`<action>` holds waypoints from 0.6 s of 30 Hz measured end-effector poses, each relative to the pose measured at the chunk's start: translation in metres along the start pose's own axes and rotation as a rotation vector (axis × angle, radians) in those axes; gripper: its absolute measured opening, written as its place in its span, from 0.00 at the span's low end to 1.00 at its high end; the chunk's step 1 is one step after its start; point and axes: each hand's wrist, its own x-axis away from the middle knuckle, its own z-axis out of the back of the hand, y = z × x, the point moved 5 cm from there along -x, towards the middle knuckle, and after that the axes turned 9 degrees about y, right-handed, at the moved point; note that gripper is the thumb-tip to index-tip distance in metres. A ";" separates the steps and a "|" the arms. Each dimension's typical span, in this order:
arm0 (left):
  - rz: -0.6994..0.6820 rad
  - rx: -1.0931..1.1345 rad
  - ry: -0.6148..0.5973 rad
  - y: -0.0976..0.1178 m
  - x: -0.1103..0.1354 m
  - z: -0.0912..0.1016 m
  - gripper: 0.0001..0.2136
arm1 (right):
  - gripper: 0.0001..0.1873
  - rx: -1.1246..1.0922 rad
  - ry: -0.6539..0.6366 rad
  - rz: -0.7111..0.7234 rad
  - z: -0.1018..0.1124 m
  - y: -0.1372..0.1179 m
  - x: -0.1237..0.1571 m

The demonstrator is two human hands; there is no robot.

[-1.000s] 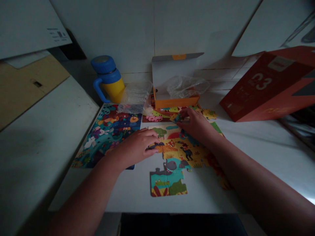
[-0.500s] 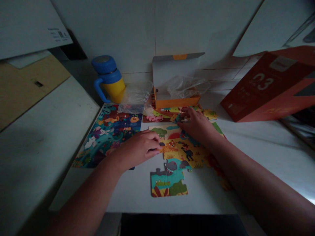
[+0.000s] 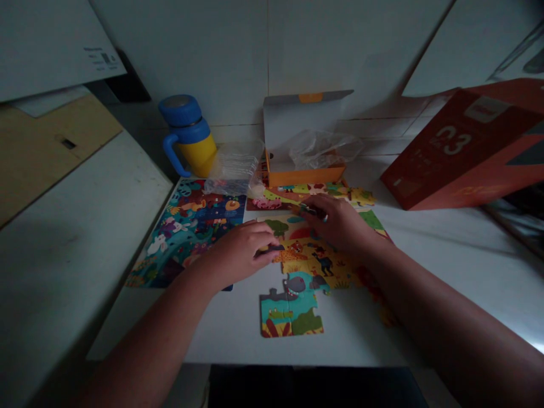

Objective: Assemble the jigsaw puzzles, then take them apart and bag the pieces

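Observation:
My right hand (image 3: 340, 220) is closed on a small puzzle piece (image 3: 313, 211), seen tilted and nearly edge-on above the top of a partly joined jigsaw. My left hand (image 3: 249, 248) has its thumb and fingers pinched on a puzzle piece (image 3: 272, 249) at the jigsaw's left side; the fingers hide most of it. Among the joined pieces are a green tree (image 3: 278, 228), a leopard on orange-yellow ground and a figure in a hat (image 3: 325, 263). Nearer me, a joined section with a grey hippo and a crocodile (image 3: 291, 311) touches the yellow part.
A dark blue animal picture (image 3: 170, 243) lies at left. Behind stand a blue-and-yellow mug (image 3: 198, 147), a clear plastic tray (image 3: 236, 167) and an open orange box (image 3: 306, 177) with a plastic bag (image 3: 318, 150). A large red box (image 3: 459, 153) leans at right.
My right hand has drawn slightly nearer, lifting and tilting the piece. My left fingers have shifted slightly, with a dark piece edge now showing between them.

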 end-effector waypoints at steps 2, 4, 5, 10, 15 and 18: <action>0.074 0.015 0.087 0.000 -0.001 0.005 0.15 | 0.12 -0.094 -0.069 -0.067 -0.003 -0.009 0.007; 0.141 0.083 0.159 0.000 -0.001 0.010 0.22 | 0.11 -0.254 -0.188 -0.138 -0.010 -0.019 0.015; 0.170 0.132 0.184 0.001 -0.001 0.012 0.22 | 0.11 -0.331 -0.242 -0.154 -0.013 -0.024 0.019; 0.281 0.375 0.276 -0.003 0.000 0.015 0.17 | 0.16 -0.515 -0.432 -0.200 -0.028 -0.039 0.032; 0.348 0.521 0.128 -0.008 0.000 0.006 0.08 | 0.17 -0.710 -0.592 -0.302 -0.036 -0.048 0.041; 0.370 0.569 0.028 -0.009 0.002 0.001 0.09 | 0.17 -0.687 -0.608 -0.282 -0.032 -0.049 0.040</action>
